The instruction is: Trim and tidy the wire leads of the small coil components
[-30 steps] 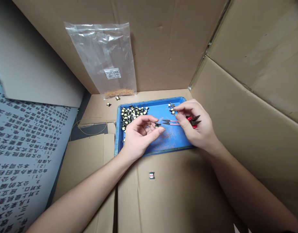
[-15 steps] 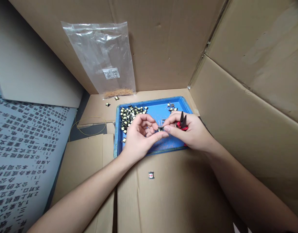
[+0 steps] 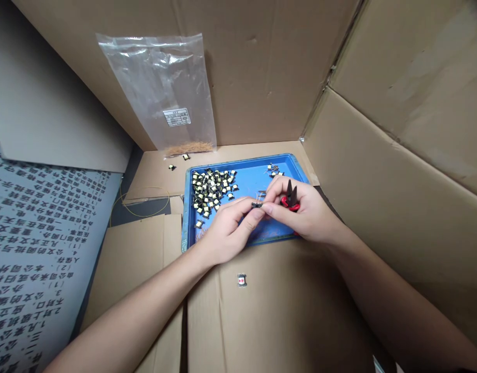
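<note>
Between both hands, over the near part of a blue tray, is a small transformer with thin copper-coloured wire ends sticking up. My left hand pinches it between thumb and fingers from the left. The thumb and fingertips of my right hand close on its right end. Red-handled pliers are tucked in my right hand, their dark jaws pointing up and apart; most of the handles are hidden. Many yellow and black transformers lie heaped in the tray's left side.
Several transformers with wires lie in the tray's far right corner. One transformer with red marks sits on the cardboard in front. A clear plastic bag leans on the back cardboard wall. Cardboard walls rise on the right.
The fingers of my left hand have straightened and come together around the transformer, uncovering more of the heap. My right hand has hardly moved, still with the pliers in it.
</note>
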A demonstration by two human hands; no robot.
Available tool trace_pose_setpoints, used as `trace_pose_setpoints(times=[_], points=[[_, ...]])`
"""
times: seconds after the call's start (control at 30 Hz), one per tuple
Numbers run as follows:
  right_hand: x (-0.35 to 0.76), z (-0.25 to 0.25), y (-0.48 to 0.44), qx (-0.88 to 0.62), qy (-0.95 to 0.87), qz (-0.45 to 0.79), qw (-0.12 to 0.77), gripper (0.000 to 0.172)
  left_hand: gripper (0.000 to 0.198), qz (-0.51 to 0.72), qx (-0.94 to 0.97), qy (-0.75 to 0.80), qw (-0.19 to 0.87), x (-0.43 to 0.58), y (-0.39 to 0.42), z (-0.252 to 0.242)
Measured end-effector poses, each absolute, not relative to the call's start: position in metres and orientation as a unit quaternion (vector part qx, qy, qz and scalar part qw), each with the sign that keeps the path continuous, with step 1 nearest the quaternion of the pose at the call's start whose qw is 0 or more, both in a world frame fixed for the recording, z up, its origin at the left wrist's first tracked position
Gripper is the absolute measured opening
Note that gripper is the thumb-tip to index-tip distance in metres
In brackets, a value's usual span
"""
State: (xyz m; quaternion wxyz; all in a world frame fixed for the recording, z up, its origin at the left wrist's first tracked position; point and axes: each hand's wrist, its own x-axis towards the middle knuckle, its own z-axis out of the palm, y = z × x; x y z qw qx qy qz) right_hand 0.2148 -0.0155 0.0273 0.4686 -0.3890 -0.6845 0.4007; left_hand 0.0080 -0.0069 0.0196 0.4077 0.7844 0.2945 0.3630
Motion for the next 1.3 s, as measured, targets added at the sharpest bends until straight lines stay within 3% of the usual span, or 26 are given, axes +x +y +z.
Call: trace_pose_setpoints(times=[0.3,0.67,1.3], points=[[0.2089,0.0272,-0.0175,-0.341,-0.662,0.446,0.496,0.02,0.04,0.366,0.78,0.249,0.442,0.0061,-0.0064,0.0203],[0.2135,0.0255,-0.014,-0.351,-0.725,0.276,0.525,0.006,0.039,0.358,0.786,0.253,0.437,0.0058,-0.0072,0.0216],[0.2132,0.0297,-0.0163,-0.364,-0.775,0.207,0.473,0.009,0.041,0.373,0.748,0.267,0.479,0.0054,-0.0075,0.0178]])
